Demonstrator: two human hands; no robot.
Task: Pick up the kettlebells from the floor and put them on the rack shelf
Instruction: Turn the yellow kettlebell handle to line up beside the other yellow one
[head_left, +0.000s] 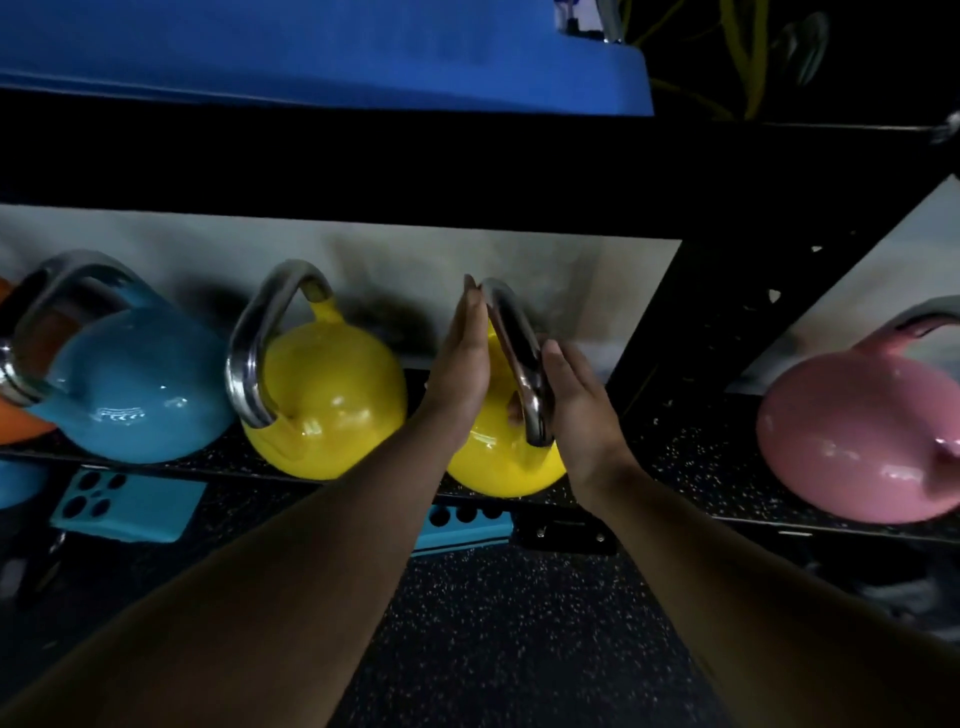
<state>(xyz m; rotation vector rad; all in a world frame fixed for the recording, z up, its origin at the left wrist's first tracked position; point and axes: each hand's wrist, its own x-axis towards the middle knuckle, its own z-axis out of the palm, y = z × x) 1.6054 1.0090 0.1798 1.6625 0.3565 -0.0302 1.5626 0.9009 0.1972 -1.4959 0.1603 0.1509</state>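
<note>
Both flat, open hands, left hand and right hand, are pressing the yellow kettlebell handle (gripping nothing) at the rack shelf front edge.

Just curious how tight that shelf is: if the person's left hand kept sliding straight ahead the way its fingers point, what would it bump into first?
Probably the pale back wall behind the shelf. The left hand lies flat against the steel handle of the right-hand yellow kettlebell, fingers aimed up and back; depth is unclear.

Dim, soft-focus view, edges bowed; glare glints on the kettlebells.
</note>
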